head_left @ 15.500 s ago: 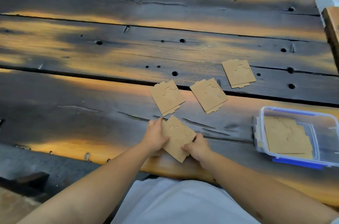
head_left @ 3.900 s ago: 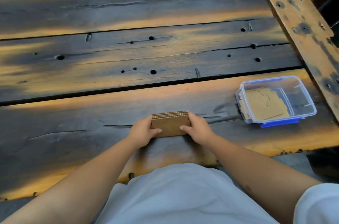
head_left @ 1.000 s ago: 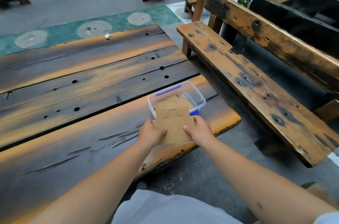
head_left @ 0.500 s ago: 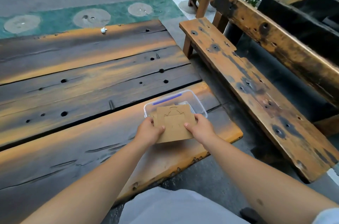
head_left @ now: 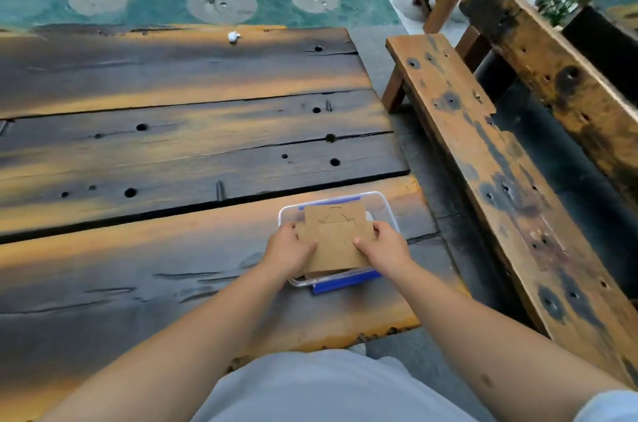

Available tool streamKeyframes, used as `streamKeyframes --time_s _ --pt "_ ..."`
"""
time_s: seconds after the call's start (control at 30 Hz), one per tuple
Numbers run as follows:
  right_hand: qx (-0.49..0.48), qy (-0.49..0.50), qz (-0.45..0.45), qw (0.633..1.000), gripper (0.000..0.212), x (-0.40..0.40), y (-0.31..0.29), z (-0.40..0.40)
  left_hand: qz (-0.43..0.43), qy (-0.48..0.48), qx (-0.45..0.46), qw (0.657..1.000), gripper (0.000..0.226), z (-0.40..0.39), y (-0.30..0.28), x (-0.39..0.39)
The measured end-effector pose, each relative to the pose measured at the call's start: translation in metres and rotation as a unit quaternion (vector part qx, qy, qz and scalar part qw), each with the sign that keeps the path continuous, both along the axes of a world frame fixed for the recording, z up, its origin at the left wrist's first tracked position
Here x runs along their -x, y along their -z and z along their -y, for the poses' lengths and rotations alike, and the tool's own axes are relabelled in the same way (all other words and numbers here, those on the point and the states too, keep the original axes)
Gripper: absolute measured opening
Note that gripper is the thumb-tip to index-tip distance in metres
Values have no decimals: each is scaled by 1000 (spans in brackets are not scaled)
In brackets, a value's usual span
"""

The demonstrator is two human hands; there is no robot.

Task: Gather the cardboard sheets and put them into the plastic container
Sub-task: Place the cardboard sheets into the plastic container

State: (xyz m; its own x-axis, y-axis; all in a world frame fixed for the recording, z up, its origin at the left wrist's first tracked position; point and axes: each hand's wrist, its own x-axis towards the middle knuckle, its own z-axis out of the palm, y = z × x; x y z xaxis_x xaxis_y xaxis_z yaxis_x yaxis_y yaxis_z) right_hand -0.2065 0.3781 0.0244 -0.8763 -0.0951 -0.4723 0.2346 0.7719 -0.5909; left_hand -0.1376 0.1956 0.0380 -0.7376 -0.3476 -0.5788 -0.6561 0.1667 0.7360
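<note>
A stack of brown cardboard sheets (head_left: 336, 238) lies flat over the clear plastic container (head_left: 386, 205), which has blue clips and sits near the table's right end. My left hand (head_left: 288, 249) grips the stack's left edge, thumb on top. My right hand (head_left: 383, 247) grips its right edge the same way. The stack covers most of the container's inside. Its near edge sits just above the container's front rim. Whether the stack touches the sheets inside is hidden.
The dark plank table (head_left: 172, 152) ends just right of the container. A wooden bench (head_left: 483, 162) runs alongside, across a narrow gap. A small white scrap (head_left: 233, 37) lies at the table's far edge.
Both hands have carried the stack forward and down, from the container's near side to over its opening. The view has tilted down toward the table.
</note>
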Motion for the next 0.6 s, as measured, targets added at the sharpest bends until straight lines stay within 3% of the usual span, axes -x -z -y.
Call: streamKeyframes --time_s 0.17,0.47,0.6 --pt "-22 -56 16 998 34 21 16 -3 38 -34 2 999 49 -20 8 5" --pt "-40 -109 55 992 42 42 40 -2 52 25 137 989 62 -43 24 14" --pt "-60 -126 56 989 41 47 51 -1 82 39 198 976 47 -47 32 19"
